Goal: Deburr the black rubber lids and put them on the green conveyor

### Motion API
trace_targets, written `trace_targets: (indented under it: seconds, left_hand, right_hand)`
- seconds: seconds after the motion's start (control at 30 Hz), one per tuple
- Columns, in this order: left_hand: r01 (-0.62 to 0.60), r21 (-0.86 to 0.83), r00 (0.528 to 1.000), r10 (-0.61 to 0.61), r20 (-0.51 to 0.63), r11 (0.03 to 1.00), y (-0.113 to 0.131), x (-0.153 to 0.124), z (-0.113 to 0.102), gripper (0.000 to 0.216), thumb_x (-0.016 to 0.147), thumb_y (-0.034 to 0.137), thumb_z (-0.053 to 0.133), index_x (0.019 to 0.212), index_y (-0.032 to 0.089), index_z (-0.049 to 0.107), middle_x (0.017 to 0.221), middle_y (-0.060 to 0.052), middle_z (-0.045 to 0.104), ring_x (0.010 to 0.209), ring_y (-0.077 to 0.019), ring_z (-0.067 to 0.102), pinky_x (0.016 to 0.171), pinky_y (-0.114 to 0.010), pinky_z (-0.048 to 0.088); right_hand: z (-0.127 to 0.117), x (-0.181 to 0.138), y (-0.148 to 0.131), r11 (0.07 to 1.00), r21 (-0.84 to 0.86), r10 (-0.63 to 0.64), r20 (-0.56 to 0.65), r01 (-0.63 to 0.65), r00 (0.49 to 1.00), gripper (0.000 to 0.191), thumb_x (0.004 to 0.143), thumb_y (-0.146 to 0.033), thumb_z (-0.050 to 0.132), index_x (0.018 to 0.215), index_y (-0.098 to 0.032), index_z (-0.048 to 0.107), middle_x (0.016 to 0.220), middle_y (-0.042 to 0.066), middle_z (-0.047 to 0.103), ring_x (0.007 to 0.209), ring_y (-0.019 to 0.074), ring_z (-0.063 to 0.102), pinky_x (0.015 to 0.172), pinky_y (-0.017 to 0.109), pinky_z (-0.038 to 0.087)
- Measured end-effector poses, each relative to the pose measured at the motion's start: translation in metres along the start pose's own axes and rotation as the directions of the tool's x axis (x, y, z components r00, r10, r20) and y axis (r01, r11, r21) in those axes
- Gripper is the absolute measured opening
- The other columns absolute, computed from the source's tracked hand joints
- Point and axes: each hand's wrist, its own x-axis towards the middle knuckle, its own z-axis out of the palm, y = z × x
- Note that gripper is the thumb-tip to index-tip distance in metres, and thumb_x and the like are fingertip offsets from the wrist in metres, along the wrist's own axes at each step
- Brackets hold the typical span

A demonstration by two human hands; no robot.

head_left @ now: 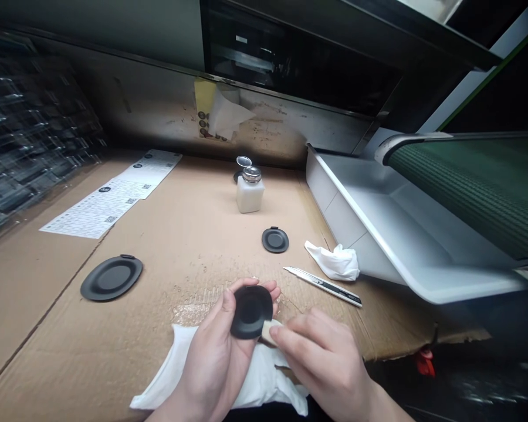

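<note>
My left hand [215,351] is closed around a small black round disc [250,312], holding it upright over a white cloth [255,381] at the near edge of the bench. My right hand [321,357] pinches a small pale pad [267,332] against the disc's lower right rim. A second small black disc [275,240] lies flat further back on the cardboard. A larger black oval disc [111,278] lies to the left.
Brown cardboard [180,234] covers the bench. A white dispenser bottle [250,190] with a metal top stands at the back. A utility knife [323,285] and a crumpled white wipe [334,261] lie right of centre. A white tray [400,234] and green conveyor belt [475,187] are right; printed sheets [110,202] left.
</note>
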Motion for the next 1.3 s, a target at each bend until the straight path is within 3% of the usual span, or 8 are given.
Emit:
trace_targets:
  seconds: [0.17, 0.37, 0.6, 0.73, 0.87, 1.07, 1.17, 1.3]
  left_hand:
    - [0.000, 0.012, 1.000, 0.000, 0.005, 1.000, 0.000, 0.001, 0.000, 0.030, 0.087, 0.036, 0.046, 0.099, 0.012, 0.059, 0.108, -0.018, 0.066, 0.111, -0.0296, 0.055, 0.099, -0.041, 0.038]
    - [0.019, 0.010, 1.000, -0.019, 0.024, 1.000, 0.001, 0.000, -0.001, 0.032, 0.086, 0.038, 0.045, 0.102, 0.014, 0.059, 0.112, -0.015, 0.064, 0.117, -0.0294, 0.050, 0.102, -0.042, 0.034]
    - [0.011, 0.041, 1.000, -0.011, 0.000, 0.999, 0.003, -0.002, 0.003, 0.027, 0.087, 0.033, 0.046, 0.100, 0.015, 0.061, 0.101, -0.007, 0.066, 0.108, -0.0252, 0.055, 0.100, -0.039, 0.037]
    - [0.050, 0.017, 0.999, -0.049, -0.008, 0.999, 0.003, -0.001, 0.002, 0.028, 0.086, 0.034, 0.047, 0.099, 0.013, 0.060, 0.103, -0.010, 0.065, 0.107, -0.0273, 0.056, 0.099, -0.043, 0.036]
    - [0.034, -0.017, 0.999, -0.033, 0.019, 0.999, 0.002, 0.000, 0.001, 0.029, 0.087, 0.036, 0.045, 0.098, 0.013, 0.059, 0.107, -0.016, 0.065, 0.114, -0.0302, 0.052, 0.102, -0.045, 0.031]
    - [0.035, -0.020, 0.999, -0.035, 0.029, 0.999, 0.001, 0.002, 0.000, 0.030, 0.087, 0.036, 0.045, 0.098, 0.013, 0.059, 0.106, -0.015, 0.066, 0.113, -0.0294, 0.053, 0.102, -0.044, 0.032]
    - [0.037, -0.040, 0.999, -0.036, 0.030, 0.998, 0.001, 0.002, 0.000, 0.028, 0.087, 0.036, 0.045, 0.097, 0.014, 0.059, 0.103, -0.012, 0.066, 0.111, -0.0269, 0.053, 0.102, -0.043, 0.032]
    - [0.055, -0.065, 0.998, -0.055, 0.002, 0.996, 0.002, 0.001, 0.000, 0.028, 0.087, 0.036, 0.045, 0.100, 0.015, 0.058, 0.102, -0.011, 0.065, 0.106, -0.0252, 0.056, 0.102, -0.042, 0.032]
  right_hand:
    - [-0.011, -0.005, 0.008, 0.994, 0.079, 0.083, -0.089, -0.076, 0.993, 0.033, 0.079, -0.005, 0.057, 0.108, -0.019, 0.057, 0.082, 0.004, 0.063, 0.072, 0.0130, 0.056, 0.063, 0.027, 0.048]
    - [-0.004, 0.007, 0.014, 0.992, 0.109, 0.063, -0.029, -0.059, 0.998, 0.025, 0.081, -0.006, 0.056, 0.100, -0.020, 0.061, 0.083, 0.002, 0.065, 0.072, 0.0131, 0.057, 0.063, 0.028, 0.047]
    - [0.005, 0.029, 0.016, 0.995, -0.084, 0.042, -0.045, -0.046, 0.998, 0.022, 0.081, -0.009, 0.057, 0.101, -0.018, 0.063, 0.079, 0.003, 0.065, 0.070, 0.0131, 0.056, 0.062, 0.027, 0.046]
    - [0.010, 0.015, 0.006, 0.988, -0.140, 0.046, -0.076, -0.057, 0.996, 0.025, 0.080, -0.007, 0.057, 0.105, -0.012, 0.061, 0.075, 0.006, 0.064, 0.068, 0.0134, 0.055, 0.060, 0.026, 0.046]
    - [0.004, -0.003, -0.007, 0.998, -0.069, -0.010, -0.022, 0.009, 1.000, 0.022, 0.080, -0.007, 0.056, 0.101, -0.011, 0.062, 0.077, 0.007, 0.065, 0.066, 0.0131, 0.055, 0.056, 0.025, 0.045]
    - [-0.007, -0.003, 0.010, 1.000, -0.004, 0.027, -0.015, -0.027, 1.000, 0.019, 0.082, -0.008, 0.056, 0.097, -0.017, 0.063, 0.081, 0.003, 0.067, 0.070, 0.0127, 0.056, 0.061, 0.027, 0.045]
    - [0.000, -0.001, 0.011, 0.999, -0.005, 0.033, -0.021, -0.033, 0.999, 0.019, 0.082, -0.009, 0.056, 0.098, -0.017, 0.063, 0.080, 0.003, 0.067, 0.068, 0.0122, 0.055, 0.059, 0.027, 0.044]
    - [0.020, 0.001, -0.011, 0.999, -0.032, -0.014, -0.061, 0.012, 0.998, 0.017, 0.081, -0.011, 0.057, 0.095, -0.016, 0.064, 0.077, 0.004, 0.067, 0.065, 0.0128, 0.054, 0.056, 0.027, 0.042]
